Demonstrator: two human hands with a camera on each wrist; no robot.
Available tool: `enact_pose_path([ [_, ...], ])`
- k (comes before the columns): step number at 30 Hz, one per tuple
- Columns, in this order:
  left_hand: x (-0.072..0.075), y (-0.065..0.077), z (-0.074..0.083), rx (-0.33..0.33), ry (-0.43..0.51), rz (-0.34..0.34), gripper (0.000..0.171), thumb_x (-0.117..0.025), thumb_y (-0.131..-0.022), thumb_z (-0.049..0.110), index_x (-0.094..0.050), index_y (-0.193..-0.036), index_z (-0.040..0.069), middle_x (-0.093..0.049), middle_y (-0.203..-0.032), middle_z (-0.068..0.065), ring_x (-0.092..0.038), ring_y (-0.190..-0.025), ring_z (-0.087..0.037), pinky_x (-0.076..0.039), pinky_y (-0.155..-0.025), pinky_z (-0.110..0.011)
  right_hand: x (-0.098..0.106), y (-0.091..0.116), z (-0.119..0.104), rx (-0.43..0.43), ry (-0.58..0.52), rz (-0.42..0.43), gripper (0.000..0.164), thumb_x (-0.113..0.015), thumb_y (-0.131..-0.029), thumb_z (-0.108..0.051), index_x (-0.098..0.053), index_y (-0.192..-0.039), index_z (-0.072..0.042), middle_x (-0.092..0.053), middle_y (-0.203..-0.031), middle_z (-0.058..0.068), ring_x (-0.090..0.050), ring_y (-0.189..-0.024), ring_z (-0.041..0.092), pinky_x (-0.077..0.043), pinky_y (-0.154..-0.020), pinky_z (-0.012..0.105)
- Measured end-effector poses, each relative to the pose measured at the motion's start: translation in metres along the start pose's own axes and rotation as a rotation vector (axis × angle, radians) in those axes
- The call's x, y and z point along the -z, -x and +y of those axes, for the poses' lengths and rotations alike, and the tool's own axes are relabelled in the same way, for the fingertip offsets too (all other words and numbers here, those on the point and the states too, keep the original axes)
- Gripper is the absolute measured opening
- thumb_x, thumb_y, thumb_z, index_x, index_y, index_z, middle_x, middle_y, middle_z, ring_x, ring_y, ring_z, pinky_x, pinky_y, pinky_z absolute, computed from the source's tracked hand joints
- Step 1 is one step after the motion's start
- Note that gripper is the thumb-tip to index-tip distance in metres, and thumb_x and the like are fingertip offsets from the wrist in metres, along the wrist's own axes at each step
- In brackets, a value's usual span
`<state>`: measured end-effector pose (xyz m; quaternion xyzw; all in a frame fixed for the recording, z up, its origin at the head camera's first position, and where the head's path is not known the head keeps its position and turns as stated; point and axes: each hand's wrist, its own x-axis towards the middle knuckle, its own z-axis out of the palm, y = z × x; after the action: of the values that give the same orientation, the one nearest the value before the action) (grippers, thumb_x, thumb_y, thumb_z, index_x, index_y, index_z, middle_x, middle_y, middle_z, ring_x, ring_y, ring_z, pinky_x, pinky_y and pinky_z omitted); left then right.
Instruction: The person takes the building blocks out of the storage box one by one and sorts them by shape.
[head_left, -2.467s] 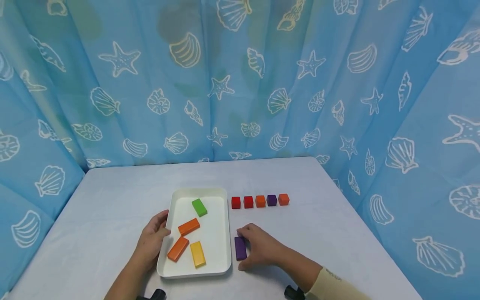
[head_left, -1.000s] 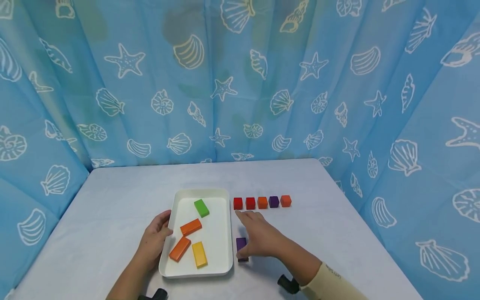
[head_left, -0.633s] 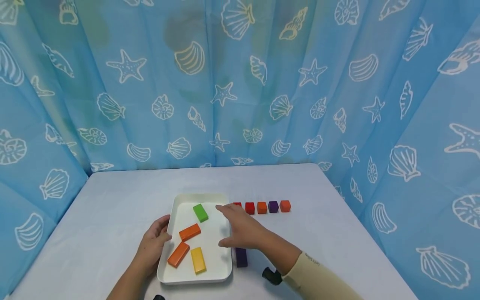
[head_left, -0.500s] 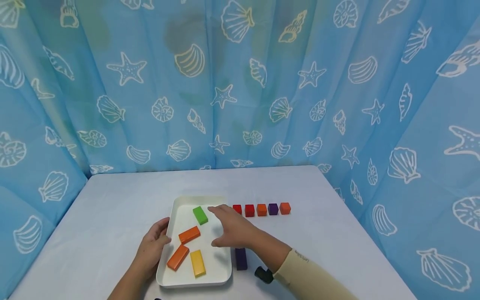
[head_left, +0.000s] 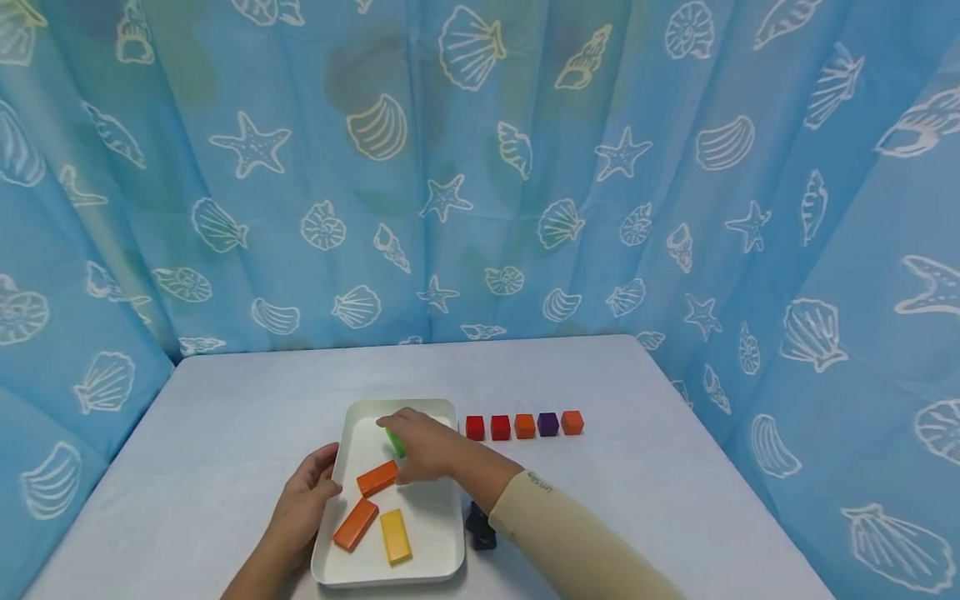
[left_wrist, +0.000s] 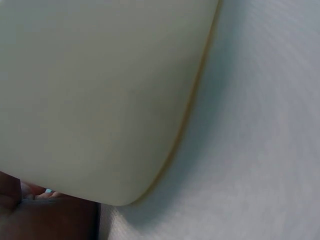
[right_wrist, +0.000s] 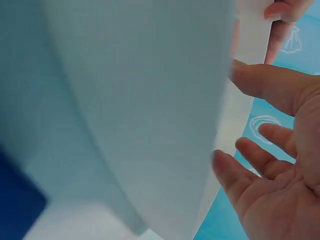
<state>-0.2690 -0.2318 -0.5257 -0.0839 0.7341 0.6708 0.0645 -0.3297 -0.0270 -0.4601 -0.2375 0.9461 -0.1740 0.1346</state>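
A white tray lies on the table, and my left hand holds its left side with the thumb over the rim. My right hand is over the tray's upper part, thumb and fingers spread to either side of a green block, which is partly hidden beneath it. Contact with that block cannot be made out. Also in the tray are an upper orange block, a lower orange block and a yellow block. In the right wrist view, the tray's side hides what the fingertips meet.
Right of the tray stands a row of small cubes: red, red, orange, purple and orange. A purple block lies beside the tray's lower right, partly covered by the dark wrist device. A shell-patterned curtain surrounds the table.
My right hand has left the purple block beside the tray and moved left and up, over the rim, to the green block. My left hand keeps its hold on the tray.
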Motion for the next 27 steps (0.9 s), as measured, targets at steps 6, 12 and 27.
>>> enact_pose_path([
  [6, 0.000, 0.001, -0.001, -0.018, 0.008, -0.005, 0.073, -0.049, -0.092, -0.006, -0.030, -0.162, -0.001, -0.028, -0.170, -0.024, -0.023, -0.159, -0.041, -0.027, -0.124, -0.055, -0.001, -0.016, -0.002, 0.015, 0.092, -0.064, 0.090, -0.095, -0.081, -0.019, -0.051, -0.159, -0.026, -0.054, -0.153, -0.005, -0.053, -0.134, 0.014, -0.053, -0.107, 0.033],
  [12, 0.000, 0.001, 0.000, -0.002, 0.006, -0.001, 0.072, -0.049, -0.093, -0.006, -0.031, -0.162, 0.000, -0.028, -0.170, -0.024, -0.024, -0.159, -0.041, -0.028, -0.124, -0.054, -0.001, -0.024, -0.003, 0.001, 0.146, -0.107, 0.090, -0.096, -0.080, -0.016, -0.053, -0.158, -0.026, -0.055, -0.153, -0.006, -0.054, -0.130, 0.013, -0.052, -0.108, 0.031],
  [27, 0.000, 0.002, 0.001, 0.009, -0.007, -0.001, 0.072, -0.050, -0.094, -0.005, -0.031, -0.163, 0.001, -0.027, -0.171, -0.024, -0.023, -0.159, -0.041, -0.027, -0.124, -0.056, 0.004, -0.041, -0.010, -0.157, 0.144, -0.151, 0.085, -0.095, -0.080, -0.012, -0.058, -0.154, -0.028, -0.057, -0.145, -0.008, -0.055, -0.110, 0.012, -0.058, -0.096, 0.028],
])
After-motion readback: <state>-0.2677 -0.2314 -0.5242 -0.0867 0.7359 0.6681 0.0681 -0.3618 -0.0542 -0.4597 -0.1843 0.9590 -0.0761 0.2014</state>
